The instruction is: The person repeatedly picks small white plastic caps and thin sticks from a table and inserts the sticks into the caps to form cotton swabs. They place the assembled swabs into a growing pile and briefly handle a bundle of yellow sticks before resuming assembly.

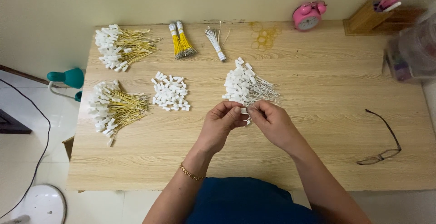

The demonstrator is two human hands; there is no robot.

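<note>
My left hand (221, 120) and my right hand (271, 120) meet over the middle of the wooden table (318, 115). Together they pinch a small white connector (244, 111) with a thin wire; the wire's colour is hard to tell. Just beyond my fingers lies a pile of white connectors on white wires (245, 87). A heap of loose white connectors (170, 93) lies to the left of it. My left wrist wears a gold bracelet (190, 174).
Two piles of yellow wires with white connectors (119, 107) (121, 47) lie at the left. Yellow wire bundles (180, 40), a white wire bundle (215, 43) and rubber bands (264, 35) lie at the back. A pink alarm clock (308, 16), wooden holder (368, 18), plastic container (415, 51) and glasses (383, 142) are right.
</note>
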